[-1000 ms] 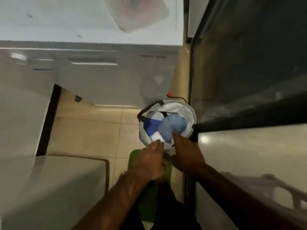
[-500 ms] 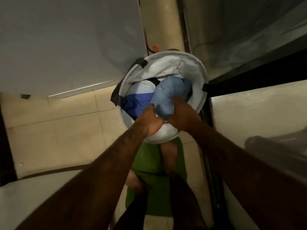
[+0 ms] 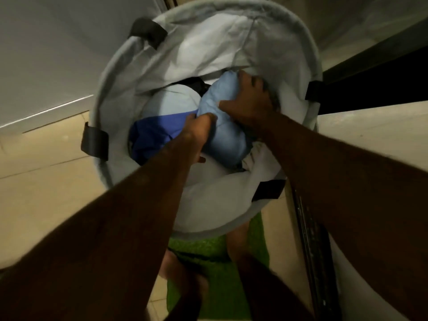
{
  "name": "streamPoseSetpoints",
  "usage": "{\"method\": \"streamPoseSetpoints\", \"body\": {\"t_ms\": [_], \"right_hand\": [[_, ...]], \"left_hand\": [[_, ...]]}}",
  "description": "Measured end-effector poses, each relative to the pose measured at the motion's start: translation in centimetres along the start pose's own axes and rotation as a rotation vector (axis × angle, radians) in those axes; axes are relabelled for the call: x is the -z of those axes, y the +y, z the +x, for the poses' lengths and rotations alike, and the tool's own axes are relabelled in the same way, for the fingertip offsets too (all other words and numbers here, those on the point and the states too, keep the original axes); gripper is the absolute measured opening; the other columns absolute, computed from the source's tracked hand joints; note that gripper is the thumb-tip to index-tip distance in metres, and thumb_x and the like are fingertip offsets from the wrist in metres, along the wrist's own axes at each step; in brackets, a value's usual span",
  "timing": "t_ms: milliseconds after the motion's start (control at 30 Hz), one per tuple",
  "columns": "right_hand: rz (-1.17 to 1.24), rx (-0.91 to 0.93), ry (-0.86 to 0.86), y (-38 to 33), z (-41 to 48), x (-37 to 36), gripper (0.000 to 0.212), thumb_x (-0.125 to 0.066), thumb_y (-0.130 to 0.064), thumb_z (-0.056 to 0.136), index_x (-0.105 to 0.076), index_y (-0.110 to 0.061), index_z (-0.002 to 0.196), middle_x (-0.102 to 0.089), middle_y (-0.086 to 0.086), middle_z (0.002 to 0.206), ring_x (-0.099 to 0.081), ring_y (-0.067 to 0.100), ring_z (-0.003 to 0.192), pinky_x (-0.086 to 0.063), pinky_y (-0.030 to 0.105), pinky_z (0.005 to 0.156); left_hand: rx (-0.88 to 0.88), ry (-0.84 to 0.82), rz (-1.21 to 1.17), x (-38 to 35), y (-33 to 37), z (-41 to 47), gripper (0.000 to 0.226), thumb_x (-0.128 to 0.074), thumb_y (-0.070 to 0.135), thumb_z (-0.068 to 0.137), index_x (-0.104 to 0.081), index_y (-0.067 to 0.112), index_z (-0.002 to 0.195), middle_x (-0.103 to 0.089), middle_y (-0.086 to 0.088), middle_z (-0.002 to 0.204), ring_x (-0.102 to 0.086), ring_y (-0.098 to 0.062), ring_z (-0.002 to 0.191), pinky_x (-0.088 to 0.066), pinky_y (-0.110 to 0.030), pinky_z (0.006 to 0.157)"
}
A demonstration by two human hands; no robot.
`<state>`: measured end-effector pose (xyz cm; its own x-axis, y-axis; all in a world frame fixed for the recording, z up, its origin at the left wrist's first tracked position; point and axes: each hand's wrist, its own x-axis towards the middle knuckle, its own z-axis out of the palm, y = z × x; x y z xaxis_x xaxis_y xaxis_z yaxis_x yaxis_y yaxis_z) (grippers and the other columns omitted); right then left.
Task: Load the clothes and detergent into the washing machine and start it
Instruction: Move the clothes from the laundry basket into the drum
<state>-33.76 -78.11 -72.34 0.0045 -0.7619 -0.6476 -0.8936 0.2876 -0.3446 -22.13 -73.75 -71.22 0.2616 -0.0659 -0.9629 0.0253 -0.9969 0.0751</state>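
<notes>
A round grey fabric laundry basket (image 3: 208, 38) with black strap handles is standing on the tiled floor (image 3: 46, 181). It is holding a dark blue garment (image 3: 150, 140) at its left and a pale whitish-blue garment (image 3: 171, 105) beside that. The left grip (image 3: 199, 130) is grasping the near side of a rolled light blue cloth bundle (image 3: 222, 140) inside the basket, and the right grip (image 3: 245, 105) is clutching its far end. Both forearms are hiding the basket's bottom, and blur is softening the folds.
</notes>
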Motion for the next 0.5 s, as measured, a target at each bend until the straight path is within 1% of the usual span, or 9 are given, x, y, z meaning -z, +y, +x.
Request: {"method": "streamPoseSetpoints", "body": {"t_ms": [67,133,167,233,267,333,400,467,500], "right_hand": [[-0.008,-0.005,0.002,0.2,0.9,-0.6,0.099,-0.071,-0.062,0.082,-0.023,-0.028,0.161,-0.031,0.011,0.164,-0.032,0.034,0.15,-0.029,0.047,0.119],[0.021,-0.018,-0.025,0.5,1.6,-1.0,0.104,-0.075,-0.064,0.078,-0.019,-0.033,0.161,-0.029,0.01,0.164,-0.032,0.033,0.151,-0.029,0.047,0.119],[0.042,-0.029,-0.052,0.7,1.9,-0.9,0.108,-0.078,-0.061,0.077,-0.017,-0.035,0.162,-0.027,0.011,0.165,-0.031,0.033,0.151,-0.029,0.047,0.119],[0.066,-0.05,-0.108,0.8,1.9,-0.1,0.112,-0.082,-0.055,0.077,-0.014,-0.036,0.163,-0.024,0.012,0.165,-0.03,0.035,0.151,-0.031,0.049,0.119],[0.078,-0.07,-0.133,0.8,2.1,0.2,0.108,-0.083,-0.05,0.077,-0.016,-0.036,0.162,-0.025,0.013,0.164,-0.032,0.036,0.15,-0.033,0.048,0.118],[0.092,-0.069,-0.136,0.8,2.5,0.6,0.095,-0.083,-0.044,0.075,-0.032,-0.032,0.155,-0.037,0.013,0.157,-0.042,0.035,0.144,-0.042,0.044,0.114],[0.129,-0.06,-0.106,0.9,2.4,0.9,0.085,-0.081,-0.044,0.068,-0.048,-0.025,0.144,-0.053,0.013,0.145,-0.056,0.033,0.132,-0.05,0.036,0.104],[0.159,-0.055,-0.063,0.9,1.6,1.2,0.075,-0.081,-0.043,0.071,-0.056,-0.02,0.139,-0.062,0.012,0.138,-0.062,0.03,0.124,-0.05,0.027,0.092],[0.177,-0.049,-0.037,0.9,1.0,1.3,0.071,-0.08,-0.042,0.075,-0.058,-0.018,0.138,-0.065,0.01,0.135,-0.064,0.027,0.121,-0.05,0.026,0.089]], "left_hand": [[-0.008,-0.029,-0.052,-0.1,-0.3,1.1,0.078,-0.068,0.059,0.079,-0.038,0.037,0.147,-0.044,-0.017,0.146,-0.051,-0.045,0.121,-0.051,-0.055,0.069],[-0.062,-0.082,-0.098,0.0,-0.9,1.5,0.08,-0.072,0.053,0.068,-0.044,0.038,0.141,-0.051,-0.011,0.139,-0.056,-0.041,0.115,-0.054,-0.051,0.068],[-0.083,-0.104,-0.113,0.0,-1.2,1.7,0.079,-0.072,0.05,0.064,-0.046,0.038,0.137,-0.053,-0.009,0.135,-0.058,-0.04,0.112,-0.056,-0.051,0.07],[-0.108,-0.103,-0.153,0.0,-1.7,1.8,0.074,-0.076,0.045,0.063,-0.047,0.038,0.131,-0.052,-0.006,0.131,-0.057,-0.037,0.111,-0.057,-0.055,0.079],[-0.123,-0.099,-0.178,0.0,-1.9,1.8,0.071,-0.079,0.041,0.066,-0.048,0.036,0.129,-0.052,-0.005,0.13,-0.057,-0.035,0.111,-0.057,-0.055,0.083],[-0.124,-0.111,-0.214,0.2,-1.9,1.8,0.071,-0.082,0.035,0.073,-0.048,0.028,0.135,-0.055,-0.006,0.13,-0.058,-0.032,0.111,-0.058,-0.048,0.084],[-0.113,-0.148,-0.223,0.4,-2.1,1.8,0.074,-0.082,0.028,0.074,-0.047,0.02,0.138,-0.058,-0.008,0.128,-0.06,-0.03,0.109,-0.058,-0.041,0.074],[-0.134,-0.142,-0.216,0.7,-1.9,0.8,0.068,-0.08,0.021,0.075,-0.048,0.015,0.135,-0.061,-0.01,0.118,-0.062,-0.028,0.1,-0.055,-0.037,0.066],[-0.146,-0.132,-0.199,0.9,-1.6,0.0,0.064,-0.078,0.019,0.074,-0.05,0.015,0.132,-0.062,-0.01,0.114,-0.062,-0.027,0.097,-0.054,-0.037,0.067]]}}
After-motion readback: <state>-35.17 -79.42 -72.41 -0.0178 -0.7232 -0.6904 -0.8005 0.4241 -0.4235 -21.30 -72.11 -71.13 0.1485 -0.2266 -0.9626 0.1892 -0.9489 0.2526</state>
